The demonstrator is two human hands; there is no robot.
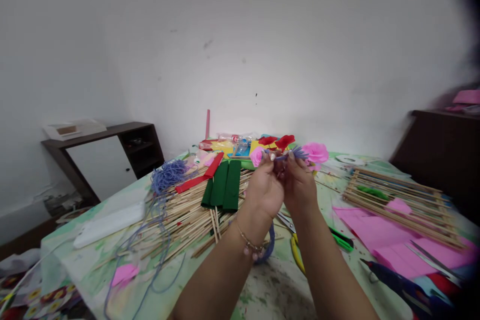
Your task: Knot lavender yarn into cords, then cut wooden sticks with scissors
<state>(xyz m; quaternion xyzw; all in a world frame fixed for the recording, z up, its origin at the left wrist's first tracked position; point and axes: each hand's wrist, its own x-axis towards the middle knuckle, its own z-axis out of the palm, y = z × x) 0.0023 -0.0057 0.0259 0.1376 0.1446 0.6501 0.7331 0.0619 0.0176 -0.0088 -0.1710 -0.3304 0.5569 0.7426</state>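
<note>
Both hands are raised close together over the middle of the table. My left hand, with a beaded bracelet at its wrist, pinches a bundle of purple-blue yarn. My right hand is closed around the same bundle, and the loose strand ends fan out beyond its fingers. Part of the bundle between the hands is hidden by the fingers. A loop of the same yarn hangs below, behind the left wrist. Scissors with yellow handles lie under the right forearm, partly covered by it.
At the left, a heap of yarn trails strands beside many wooden sticks. Green paper rolls lie on the sticks. Pink paper flowers stand behind the hands. A stick rack, pink sheets and a glue gun lie right.
</note>
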